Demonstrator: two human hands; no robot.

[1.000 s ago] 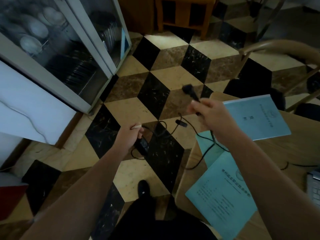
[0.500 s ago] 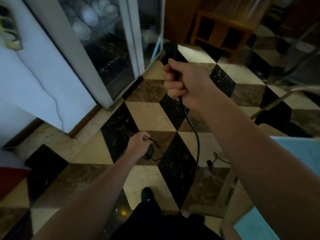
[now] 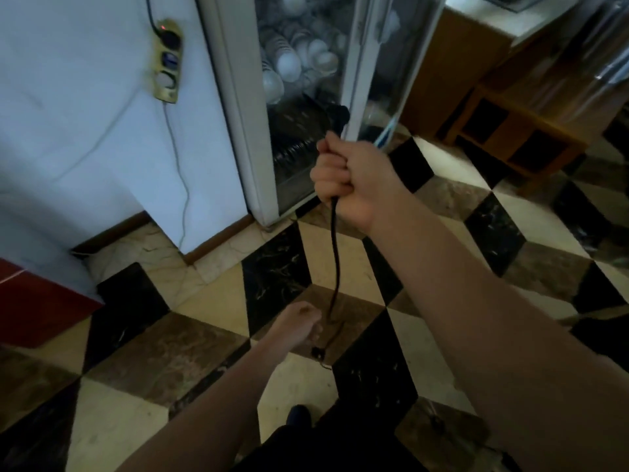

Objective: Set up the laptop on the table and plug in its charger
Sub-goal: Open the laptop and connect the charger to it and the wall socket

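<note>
My right hand point(image 3: 347, 178) grips the black charger cable just below its plug point(image 3: 340, 118), which sticks up out of my fist in front of the glass cabinet. The cable point(image 3: 335, 260) hangs straight down to my left hand point(image 3: 299, 323), which holds the lower bundle of cable low over the floor; a small black piece point(image 3: 318, 351) dangles under it. A gold power strip point(image 3: 166, 61) is fixed upright on the white wall at upper left, with one black plug in its top socket and a red light. The laptop and table are out of view.
A glass-door cabinet point(image 3: 306, 97) full of white bowls stands beside the wall. A wooden shelf unit point(image 3: 517, 137) is at the right. A dark red box point(image 3: 37, 304) sits at the left. The floor is black, cream and brown tiles; my shoe point(image 3: 299, 415) shows below.
The view has swung left and up, bringing the wall power strip into sight. My right hand has carried the plug closer to the cabinet and wall; the table and blue papers have left the view.
</note>
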